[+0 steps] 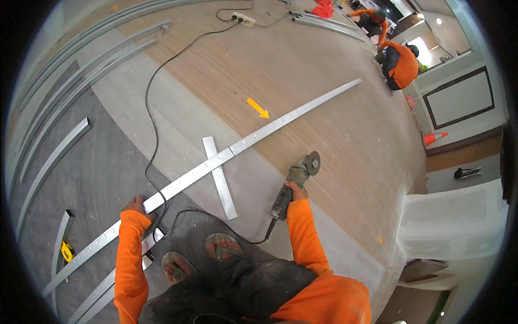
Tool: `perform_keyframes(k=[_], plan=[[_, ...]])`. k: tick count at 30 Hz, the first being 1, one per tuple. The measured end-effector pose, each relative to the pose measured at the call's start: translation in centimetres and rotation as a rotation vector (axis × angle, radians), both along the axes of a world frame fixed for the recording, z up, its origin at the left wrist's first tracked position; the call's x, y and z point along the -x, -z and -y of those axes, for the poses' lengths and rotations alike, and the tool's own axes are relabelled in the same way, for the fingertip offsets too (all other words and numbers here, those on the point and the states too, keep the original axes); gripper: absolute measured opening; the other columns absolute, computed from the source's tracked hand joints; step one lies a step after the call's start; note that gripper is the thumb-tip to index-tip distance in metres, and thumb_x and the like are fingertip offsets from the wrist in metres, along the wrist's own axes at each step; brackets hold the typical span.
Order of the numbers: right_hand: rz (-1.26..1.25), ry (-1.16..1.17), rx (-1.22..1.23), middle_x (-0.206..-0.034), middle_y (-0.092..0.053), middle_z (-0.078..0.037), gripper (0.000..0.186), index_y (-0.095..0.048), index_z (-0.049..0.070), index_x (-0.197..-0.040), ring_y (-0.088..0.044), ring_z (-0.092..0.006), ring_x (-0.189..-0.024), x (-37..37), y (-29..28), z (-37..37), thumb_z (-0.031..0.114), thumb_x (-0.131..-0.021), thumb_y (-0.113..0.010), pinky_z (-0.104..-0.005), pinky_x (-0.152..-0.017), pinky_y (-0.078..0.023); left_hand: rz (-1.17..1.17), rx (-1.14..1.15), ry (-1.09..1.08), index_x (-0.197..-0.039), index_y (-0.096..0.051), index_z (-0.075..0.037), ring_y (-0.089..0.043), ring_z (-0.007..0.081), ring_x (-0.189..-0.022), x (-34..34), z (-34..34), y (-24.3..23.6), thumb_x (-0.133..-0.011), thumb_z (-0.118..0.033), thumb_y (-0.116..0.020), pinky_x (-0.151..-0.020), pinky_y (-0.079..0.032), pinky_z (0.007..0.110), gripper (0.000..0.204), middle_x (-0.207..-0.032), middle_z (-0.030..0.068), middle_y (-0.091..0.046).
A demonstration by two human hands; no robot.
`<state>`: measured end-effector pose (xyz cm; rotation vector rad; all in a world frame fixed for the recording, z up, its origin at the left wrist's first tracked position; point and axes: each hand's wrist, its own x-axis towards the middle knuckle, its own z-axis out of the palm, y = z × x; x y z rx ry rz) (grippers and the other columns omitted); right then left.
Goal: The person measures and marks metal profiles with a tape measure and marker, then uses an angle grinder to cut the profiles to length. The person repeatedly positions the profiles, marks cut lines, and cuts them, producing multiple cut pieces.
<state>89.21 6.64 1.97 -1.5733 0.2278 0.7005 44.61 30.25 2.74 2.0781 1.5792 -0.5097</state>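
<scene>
My right hand (297,190) is wrapped around the body of an angle grinder (281,201), whose disc points up and away from me. The grinder is held to the right of a long silver metal channel (186,178) and apart from it. This channel runs diagonally from the near left to the far right, with a seam or cut line partway along. My left hand (138,207) grips the channel at its near-left part; some fingers are hidden. A short flat metal piece (223,189) lies crosswise under the channel, forming an X.
A black power cord (147,108) winds from the grinder past my left hand to a socket strip (244,19). Several metal channels (54,156) lie at left, near a yellow-handled tool (67,251). Two people in orange (403,67) crouch far right, near a traffic cone (435,138).
</scene>
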Motion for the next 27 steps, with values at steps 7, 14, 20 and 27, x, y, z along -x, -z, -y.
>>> perform_keyframes(k=[7,14,20,27], plan=[[-0.095,-0.288,-0.106,-0.079,-0.061,-0.005,0.036,-0.06,0.005,-0.098,-0.059,-0.0184,-0.062,7.0,-5.6,-5.6,0.016,-0.069,-0.079,-0.035,-0.056,-0.05,0.644,-0.159,0.121,-0.133,-0.041,0.002,-0.056,0.0379,-0.112,-6.9,4.9,-3.6,-0.072,-0.043,-0.078,-0.099,-0.043,0.045,0.084,-0.123,0.0226,-0.055],[-0.045,-0.466,-0.105,-0.082,-0.061,-0.004,0.04,-0.06,0.002,-0.1,-0.059,-0.0144,-0.067,14.7,-9.5,-9.7,0.026,-0.074,-0.078,-0.0281,-0.062,-0.048,1.223,0.91,-0.313,-0.122,-0.05,0.003,-0.06,0.0214,-0.097,-16.2,11.9,-5.2,-0.075,-0.038,-0.08,-0.086,-0.05,0.033,0.069,-0.106,0.0127,-0.062],[-0.191,-0.433,-0.472,-0.093,-0.063,-0.01,0.047,-0.056,0.001,-0.109,-0.063,-0.0212,-0.077,14.2,-9.1,-7.4,0.031,-0.077,-0.074,-0.0342,-0.069,-0.053,1.302,1.389,-0.267,-0.118,-0.053,0.003,-0.062,0.0185,-0.09,-15.4,10.7,-6.1,-0.076,-0.027,-0.078,-0.081,-0.051,0.031,0.057,-0.097,0.0088,-0.064],[-0.043,-0.423,-0.321,-0.098,-0.064,-0.016,0.048,-0.056,-0.001,-0.111,-0.065,-0.0283,-0.089,13.4,-8.6,-5.1,0.033,-0.08,-0.067,-0.0387,-0.077,-0.054,1.151,1.293,0.065,-0.119,-0.05,0.006,-0.064,0.0241,-0.093,-17.3,10.4,-5.6,-0.069,-0.032,-0.081,-0.083,-0.051,0.032,0.07,-0.104,0.0142,-0.064]])
